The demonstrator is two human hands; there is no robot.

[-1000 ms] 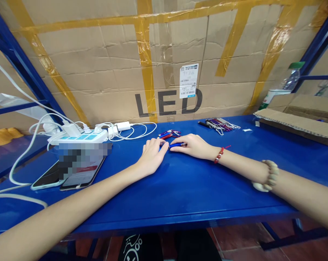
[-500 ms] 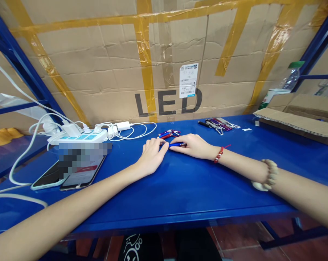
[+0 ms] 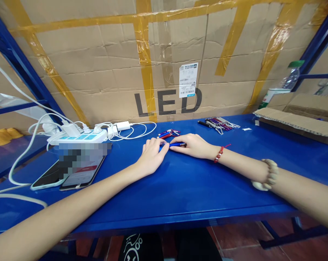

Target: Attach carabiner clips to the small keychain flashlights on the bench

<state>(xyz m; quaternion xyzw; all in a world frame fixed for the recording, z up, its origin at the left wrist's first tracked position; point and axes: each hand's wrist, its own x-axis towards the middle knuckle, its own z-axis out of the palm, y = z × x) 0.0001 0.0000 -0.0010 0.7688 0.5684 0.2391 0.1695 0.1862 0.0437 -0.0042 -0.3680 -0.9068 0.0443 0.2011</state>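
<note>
A slim blue metal tube point(image 3: 177, 144), much like a pen or small penlight, lies level between my two hands just above the blue tabletop. My left hand point(image 3: 151, 156) pinches its left end, thumb toward me and fingers curled over the far side. At the other end my right hand point(image 3: 193, 145) grips it between thumb and fingers, a red beaded string at the wrist. Both hands hide parts of the tube. Right behind my fingertips sits a small pile of red, blue and purple metal tubes point(image 3: 168, 134).
Farther right lie several similar tubes with carabiner clips point(image 3: 220, 124). A power strip point(image 3: 82, 137) with white cables and two phones point(image 3: 83, 170) occupy the left. An open cardboard box point(image 3: 297, 121) and a bottle point(image 3: 281, 87) stand right. A large taped carton point(image 3: 106, 72) walls the back.
Both hands stay almost in place, still holding the blue tube. Slightly more blue shows beside my left thumb.
</note>
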